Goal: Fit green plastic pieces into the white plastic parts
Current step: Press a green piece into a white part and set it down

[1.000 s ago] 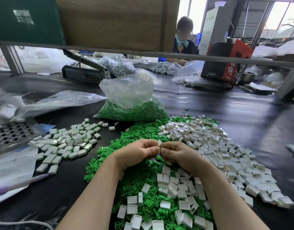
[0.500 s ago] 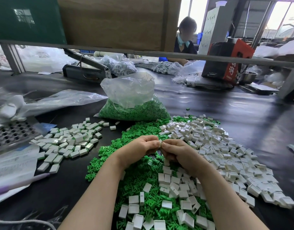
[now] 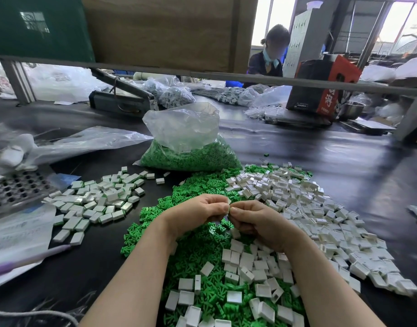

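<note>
We have our left hand [image 3: 198, 214] and right hand [image 3: 257, 223] brought together above the loose green pieces [image 3: 198, 251], thumbs and forefingers curled in tight so that the fingertips [image 3: 226, 208] nearly meet. Between them only a sliver shows: a white corner [image 3: 229, 201] at the left fingertips and a trace of green at the right ones, so we judge we are pinching one white part and pressing a green piece into it, though how far it is seated we cannot tell. Directly beneath our fingers and down toward our wrists lies the green heap, scattered with empty white parts [image 3: 233, 256]. Beyond and to the right of the fingers spreads the big pile of white parts [image 3: 309, 208], many showing open hollows. Well off to the left of the fingers sits a smaller pile [image 3: 96, 201], some with green edges, which we take for finished ones. Past our fingertips stands a bag of green pieces [image 3: 191, 147], mostly full. By this showing we have done a modest share; far more remains.
</note>
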Motion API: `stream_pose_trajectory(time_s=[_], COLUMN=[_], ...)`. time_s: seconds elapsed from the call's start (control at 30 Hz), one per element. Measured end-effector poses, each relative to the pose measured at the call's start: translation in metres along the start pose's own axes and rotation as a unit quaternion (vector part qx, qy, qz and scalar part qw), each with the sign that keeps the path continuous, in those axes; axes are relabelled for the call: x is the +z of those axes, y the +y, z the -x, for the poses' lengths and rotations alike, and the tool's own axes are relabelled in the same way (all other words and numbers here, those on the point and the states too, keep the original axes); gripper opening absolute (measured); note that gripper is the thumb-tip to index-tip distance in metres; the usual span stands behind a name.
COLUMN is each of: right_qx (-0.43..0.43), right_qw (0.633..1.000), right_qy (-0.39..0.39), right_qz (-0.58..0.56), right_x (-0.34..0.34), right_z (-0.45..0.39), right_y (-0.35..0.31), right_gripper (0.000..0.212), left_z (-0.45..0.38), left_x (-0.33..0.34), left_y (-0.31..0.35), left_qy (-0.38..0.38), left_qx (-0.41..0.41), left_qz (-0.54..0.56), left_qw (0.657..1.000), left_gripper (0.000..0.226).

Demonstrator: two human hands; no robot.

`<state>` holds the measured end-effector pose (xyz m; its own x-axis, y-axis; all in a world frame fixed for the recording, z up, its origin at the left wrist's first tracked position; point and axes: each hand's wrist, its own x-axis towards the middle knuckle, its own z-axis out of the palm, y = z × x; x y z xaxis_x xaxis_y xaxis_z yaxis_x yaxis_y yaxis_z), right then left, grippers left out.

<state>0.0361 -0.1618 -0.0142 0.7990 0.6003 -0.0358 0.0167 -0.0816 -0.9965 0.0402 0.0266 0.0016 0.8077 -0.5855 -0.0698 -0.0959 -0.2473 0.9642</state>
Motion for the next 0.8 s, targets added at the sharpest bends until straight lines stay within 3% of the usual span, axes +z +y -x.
stream_pose_trajectory(time_s=[0.2,0.33,0.53,0.67,0.8], right_qx=[-0.007,0.009,0.051,0.045,-0.011], right_qw=[0.999,0.996,0.987,0.982,0.982], right_qy=[0.022,0.072,0.146,0.157,0.177], right_qz=[0.040,0.052,-0.052,-0.092,-0.070], right_x=[0.0007,0.0032,0.0056,0.0040,0.0026], right_z=[-0.0004,-0.0035,-0.0069,-0.0066,-0.0059], right_y=[-0.0003,-0.0005,-0.0025,-0.0042,-0.0063], right_gripper=[0.019,0.035,0.043,0.035,0.028], left_z=[0.0011,-0.0018,-0.0056,-0.0051,-0.0018], left_x=[-0.0005,0.0008,0.0031,0.0032,0.0009], left_y=[-0.0004,-0.0030,-0.0002,0.0008,0.0003], left_qy=[0.000,0.052,0.107,0.123,0.128], left_qx=[0.001,0.009,0.047,0.051,0.044], left_qz=[0.009,-0.026,-0.118,-0.136,-0.081], left_qw=[1.000,0.998,0.986,0.982,0.987], left_gripper=[0.024,0.022,0.019,0.019,0.025])
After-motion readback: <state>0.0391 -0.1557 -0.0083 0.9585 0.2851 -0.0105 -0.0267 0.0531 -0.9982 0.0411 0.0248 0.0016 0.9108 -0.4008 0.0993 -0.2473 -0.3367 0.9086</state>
